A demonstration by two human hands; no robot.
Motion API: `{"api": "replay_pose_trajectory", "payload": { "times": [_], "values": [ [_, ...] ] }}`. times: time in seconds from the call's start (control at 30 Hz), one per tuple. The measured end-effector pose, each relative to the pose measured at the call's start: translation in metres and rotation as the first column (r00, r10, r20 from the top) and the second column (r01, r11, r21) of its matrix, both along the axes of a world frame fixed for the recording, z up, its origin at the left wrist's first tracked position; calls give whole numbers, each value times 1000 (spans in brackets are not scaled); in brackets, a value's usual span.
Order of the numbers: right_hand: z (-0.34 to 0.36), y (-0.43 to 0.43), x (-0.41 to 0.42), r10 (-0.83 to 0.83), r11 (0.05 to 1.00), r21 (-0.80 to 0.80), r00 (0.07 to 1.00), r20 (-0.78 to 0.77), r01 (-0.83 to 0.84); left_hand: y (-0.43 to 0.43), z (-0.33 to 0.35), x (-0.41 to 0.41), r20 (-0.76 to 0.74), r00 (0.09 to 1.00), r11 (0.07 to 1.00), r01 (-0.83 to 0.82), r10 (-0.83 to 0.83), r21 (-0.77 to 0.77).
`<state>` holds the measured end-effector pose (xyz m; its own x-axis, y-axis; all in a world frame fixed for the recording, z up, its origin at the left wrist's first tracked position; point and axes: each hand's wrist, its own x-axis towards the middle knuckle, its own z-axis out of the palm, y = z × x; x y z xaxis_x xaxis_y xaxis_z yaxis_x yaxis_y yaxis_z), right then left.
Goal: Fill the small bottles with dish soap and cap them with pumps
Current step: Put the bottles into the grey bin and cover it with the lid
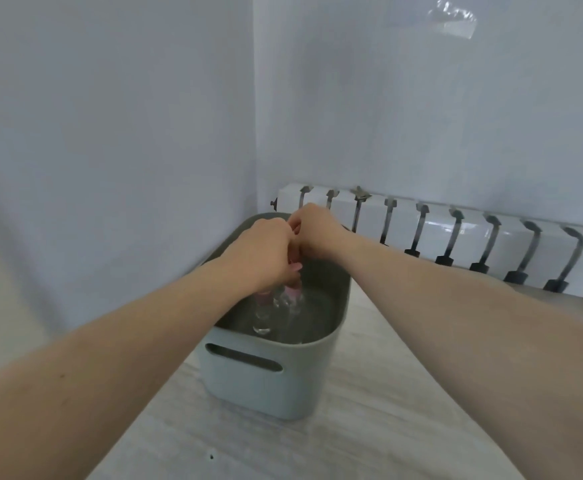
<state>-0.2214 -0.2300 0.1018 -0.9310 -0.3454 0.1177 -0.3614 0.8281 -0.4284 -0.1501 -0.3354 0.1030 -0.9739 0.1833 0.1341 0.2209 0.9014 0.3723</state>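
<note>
Pale wood-grain tabletop [369, 427], centre frame, carries a sage-green plastic bin [266, 386] of small clear pink-collared bottles [292, 296]. Left hand [266, 252] and right hand [318, 233] meet curled above them; what they grasp is hidden. Likely capping: next, seat a pump squarely.

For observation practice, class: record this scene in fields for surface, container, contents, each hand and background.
Surface: pale table
Container: grey-green bin with a handle slot, on the table
Contents: small clear bottles with pink necks, inside the bin
Left hand: over the bin, fingers curled; what it holds is hidden
Right hand: touching the other hand, fingers curled
Background: white radiator
</note>
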Motion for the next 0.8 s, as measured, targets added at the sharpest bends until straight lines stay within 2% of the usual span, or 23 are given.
{"api": "replay_pose_trajectory", "payload": {
  "times": [0.23,0.33,0.43,0.53,0.67,0.8],
  "values": [
    [2,16,11,-44,985,-169,999,14,46,-7,9,12,11,999,998,-47,47,30],
    [1,29,21,-124,937,-337,990,-69,94,-3,22,20,-178,978,992,-100,112,76],
    [-3,48,36,-296,840,-515,939,-173,171,22,37,35,-371,923,973,-14,101,230],
    [-14,75,54,-440,713,-650,890,-123,263,63,38,50,-413,910,957,85,40,279],
    [-41,127,74,-578,581,-684,815,34,440,122,15,56,-230,972,868,84,36,489],
    [-69,190,88,-678,437,-652,704,214,619,163,-25,48,147,986,713,-162,83,682]
  ]
}}
